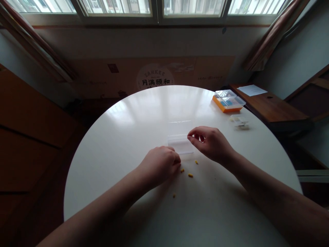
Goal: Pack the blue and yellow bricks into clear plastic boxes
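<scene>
A clear plastic box [180, 145] lies on the white table with its transparent lid [180, 127] folded back, away from me. My right hand [212, 142] is at the box's right edge, thumb and forefinger pinched together; anything between them is too small to make out. Just in front of the box's left corner, my left hand [161, 161] is closed with its fingertips down near the tabletop, and what they hold, if anything, is hidden. Several small yellow pieces lie loose nearby, among them a longer one [190, 175], one beside my left fingertips [182, 170] and one closer to me [174, 195].
On the round white table [102, 164], an orange organizer case [227, 101] with a clear lid stands at the back right. A small clear box [239, 121], its contents blurred, sits in front of it. Beyond the table's right edge, a wooden desk [277, 106] holds white paper [252, 90].
</scene>
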Demonstrator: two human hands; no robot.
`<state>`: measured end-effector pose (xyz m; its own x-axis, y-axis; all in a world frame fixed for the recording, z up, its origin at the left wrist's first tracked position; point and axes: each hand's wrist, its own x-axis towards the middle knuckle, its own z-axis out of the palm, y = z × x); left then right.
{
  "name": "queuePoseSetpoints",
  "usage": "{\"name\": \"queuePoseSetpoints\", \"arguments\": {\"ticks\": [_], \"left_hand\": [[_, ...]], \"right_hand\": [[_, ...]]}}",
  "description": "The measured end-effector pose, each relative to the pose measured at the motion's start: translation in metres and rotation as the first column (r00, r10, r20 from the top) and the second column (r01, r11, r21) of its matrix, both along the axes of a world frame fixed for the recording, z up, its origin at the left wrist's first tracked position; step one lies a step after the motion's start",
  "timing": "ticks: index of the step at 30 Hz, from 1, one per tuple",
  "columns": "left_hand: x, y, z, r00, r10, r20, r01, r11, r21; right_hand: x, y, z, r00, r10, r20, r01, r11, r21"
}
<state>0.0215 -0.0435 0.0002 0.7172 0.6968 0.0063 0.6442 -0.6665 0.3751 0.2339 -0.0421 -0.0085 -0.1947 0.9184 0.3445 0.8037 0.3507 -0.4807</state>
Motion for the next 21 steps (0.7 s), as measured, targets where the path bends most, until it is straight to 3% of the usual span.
{"name": "queuePoseSetpoints", "arguments": {"ticks": [5,21], "left_hand": [[0.004,-0.003,0.002,0.997,0.033,-0.075,-0.030,0.999,0.040],[0.007,-0.010,0.002,0.983,-0.044,-0.175,0.069,0.988,0.138]], "right_hand": [[-0.003,0.002,-0.004,1.000,0.010,-0.005,-0.010,1.000,0.002],[-0.011,-0.001,-0.004,0.996,0.066,-0.054,-0.063,0.997,0.054]]}}
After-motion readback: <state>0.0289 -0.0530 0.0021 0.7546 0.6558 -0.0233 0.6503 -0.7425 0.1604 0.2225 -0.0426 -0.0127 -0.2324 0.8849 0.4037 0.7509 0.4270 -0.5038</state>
